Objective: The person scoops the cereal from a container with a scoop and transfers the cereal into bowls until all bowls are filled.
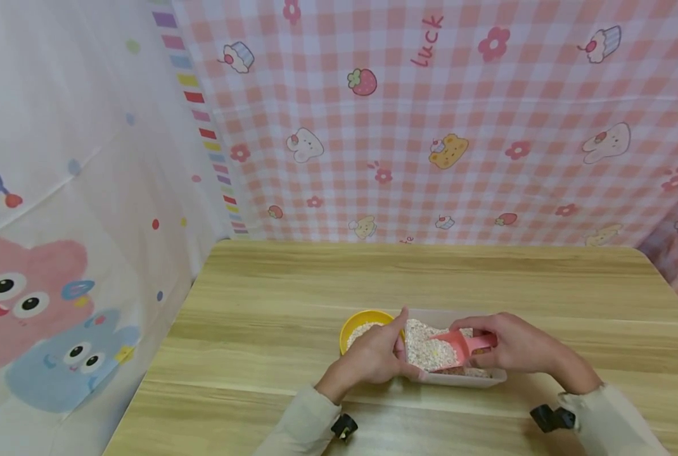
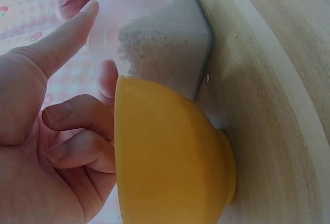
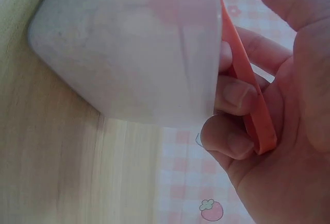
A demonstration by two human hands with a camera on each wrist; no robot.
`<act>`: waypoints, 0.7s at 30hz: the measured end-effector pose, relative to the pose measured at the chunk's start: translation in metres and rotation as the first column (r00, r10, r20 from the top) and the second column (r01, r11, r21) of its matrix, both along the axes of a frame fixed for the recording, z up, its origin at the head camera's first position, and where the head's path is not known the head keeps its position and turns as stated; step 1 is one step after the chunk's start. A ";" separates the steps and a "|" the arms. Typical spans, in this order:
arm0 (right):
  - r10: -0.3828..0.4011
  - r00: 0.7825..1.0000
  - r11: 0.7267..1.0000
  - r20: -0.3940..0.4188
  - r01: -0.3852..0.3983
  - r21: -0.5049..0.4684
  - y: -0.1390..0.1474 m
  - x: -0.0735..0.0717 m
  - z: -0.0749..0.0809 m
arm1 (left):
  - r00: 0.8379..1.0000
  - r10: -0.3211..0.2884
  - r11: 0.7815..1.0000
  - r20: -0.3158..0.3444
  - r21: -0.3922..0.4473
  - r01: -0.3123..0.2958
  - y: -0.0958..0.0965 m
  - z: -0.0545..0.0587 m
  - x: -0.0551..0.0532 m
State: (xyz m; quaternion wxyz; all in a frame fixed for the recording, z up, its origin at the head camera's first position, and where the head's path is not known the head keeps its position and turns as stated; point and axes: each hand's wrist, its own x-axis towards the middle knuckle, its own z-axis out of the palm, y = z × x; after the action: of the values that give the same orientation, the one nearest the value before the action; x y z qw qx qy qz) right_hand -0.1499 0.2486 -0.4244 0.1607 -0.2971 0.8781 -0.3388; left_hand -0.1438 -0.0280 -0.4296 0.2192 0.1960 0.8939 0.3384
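Observation:
A long translucent plastic container [image 1: 470, 381] holds pale oat-like flakes [image 1: 421, 345]. My left hand [image 1: 373, 354] grips its left end, thumb at the near corner and a finger at the far one. In the left wrist view, other fingers of that hand curl beside the yellow bowl [image 2: 170, 152]. My right hand [image 1: 516, 345] holds a pink-red scoop [image 1: 459, 345] by its handle, with the scoop's head down in the flakes. The fingers wrap that handle [image 3: 252, 98] in the right wrist view, just past the container's end wall. The scoop's front edge is buried from sight.
Inside the yellow bowl [image 1: 367, 313], left of the container, lie more pale flakes [image 1: 362, 330]. Everything stands on a wood-grain table [image 1: 259, 304]. A pink checked cloth [image 1: 407, 126] hangs behind, and a white printed cloth [image 1: 88, 158] hangs at the left.

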 end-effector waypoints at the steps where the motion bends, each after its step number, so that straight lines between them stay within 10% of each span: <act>1: 0.003 1.000 1.000 0.007 -0.003 -0.016 0.000 0.000 -0.001 | 1.000 0.001 1.000 0.001 0.004 -0.001 0.000 0.000 0.000; 21: -0.068 0.992 0.958 0.106 0.094 -0.270 0.005 0.004 -0.024 | 1.000 -0.008 1.000 0.005 0.015 0.008 0.000 0.000 0.000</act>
State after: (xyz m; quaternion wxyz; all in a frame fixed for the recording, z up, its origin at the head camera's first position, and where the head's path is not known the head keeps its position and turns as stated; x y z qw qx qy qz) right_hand -0.1459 0.2535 -0.4484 0.1456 -0.2638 0.8254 -0.4774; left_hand -0.1437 -0.0279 -0.4298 0.2211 0.2003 0.8900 0.3449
